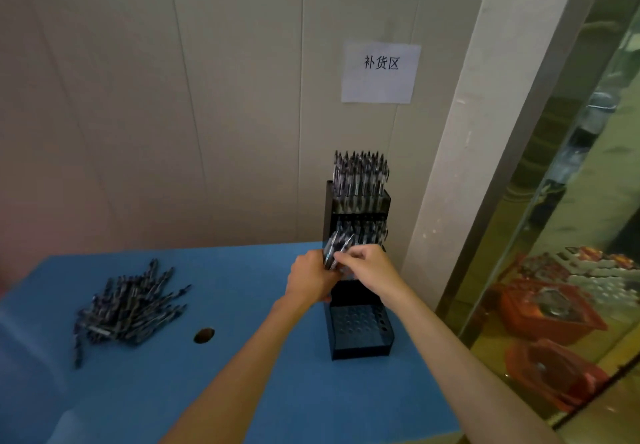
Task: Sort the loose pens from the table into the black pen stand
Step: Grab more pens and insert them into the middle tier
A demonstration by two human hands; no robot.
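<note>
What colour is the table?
Blue table, seen in the head view.

hands [341,270] hide stand's middle tier [356,287]

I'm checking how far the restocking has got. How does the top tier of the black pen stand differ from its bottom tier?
The top tier is packed with upright pens; the bottom tier holds none, its grid of holes bare. The top tier sits high at the back against the wall; the bottom tier sits lowest and nearest the person. Both belong to one black pen stand.
</note>
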